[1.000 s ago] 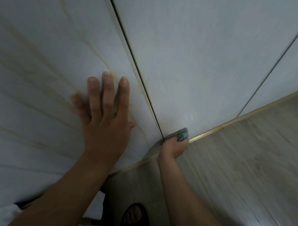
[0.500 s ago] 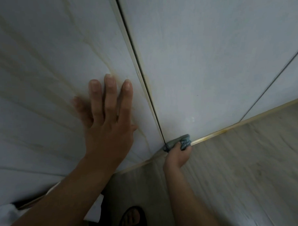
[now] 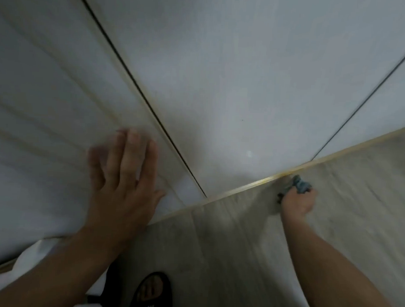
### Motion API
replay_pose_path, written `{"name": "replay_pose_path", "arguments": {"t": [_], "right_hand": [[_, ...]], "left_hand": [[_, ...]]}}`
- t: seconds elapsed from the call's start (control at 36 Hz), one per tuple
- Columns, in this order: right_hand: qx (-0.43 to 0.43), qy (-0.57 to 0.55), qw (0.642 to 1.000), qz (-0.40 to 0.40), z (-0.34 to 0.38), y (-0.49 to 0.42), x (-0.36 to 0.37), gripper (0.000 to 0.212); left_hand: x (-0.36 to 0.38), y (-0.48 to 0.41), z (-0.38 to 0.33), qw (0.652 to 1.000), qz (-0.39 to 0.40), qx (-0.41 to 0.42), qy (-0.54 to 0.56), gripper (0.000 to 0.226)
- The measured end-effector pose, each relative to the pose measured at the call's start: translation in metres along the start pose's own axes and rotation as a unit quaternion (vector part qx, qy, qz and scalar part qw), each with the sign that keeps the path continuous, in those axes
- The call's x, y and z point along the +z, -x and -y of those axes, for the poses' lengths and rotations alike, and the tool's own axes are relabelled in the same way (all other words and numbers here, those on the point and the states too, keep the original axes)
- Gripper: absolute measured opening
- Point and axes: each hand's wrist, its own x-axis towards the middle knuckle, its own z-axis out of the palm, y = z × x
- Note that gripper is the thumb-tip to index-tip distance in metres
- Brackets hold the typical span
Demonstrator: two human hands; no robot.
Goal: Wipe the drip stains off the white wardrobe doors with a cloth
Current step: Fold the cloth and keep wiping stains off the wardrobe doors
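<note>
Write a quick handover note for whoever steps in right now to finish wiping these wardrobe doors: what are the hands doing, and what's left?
Left hand: open, pressed flat on the left door, fingers straight.
Right hand: grips the blue-grey cloth low down, at the gold trim strip where the middle door meets the floor.
Done: the middle door looks largely free of streaks, though the picture is blurred.
Left: brownish drip streaks run across the left door; those need wiping.
</note>
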Motion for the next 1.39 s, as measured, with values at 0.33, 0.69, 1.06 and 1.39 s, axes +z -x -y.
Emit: {"name": "replay_pose_path", "arguments": {"t": [0.33,0.69,1.06,1.39], "right_hand": [[0.021,0.071,0.997,0.032,0.019,-0.15,-0.002,0.028],[-0.173,0.287,0.926,0.176,-0.023,-0.078,0.044,0.041],[-0.227,0.283,0.879,0.311,-0.041,0.077,0.1,0.033],[-0.129,0.289,0.87,0.377,-0.043,0.158,0.135,0.031]], "left_hand": [[0.03,-0.001,-0.01,0.999,0.029,-0.042,-0.009,0.117],[0.038,-0.005,-0.012,0.999,-0.002,-0.022,-0.038,0.116],[0.033,-0.003,-0.014,0.997,-0.037,0.002,-0.07,0.124],[0.01,0.004,-0.016,1.0,0.001,0.02,0.014,0.091]]}}
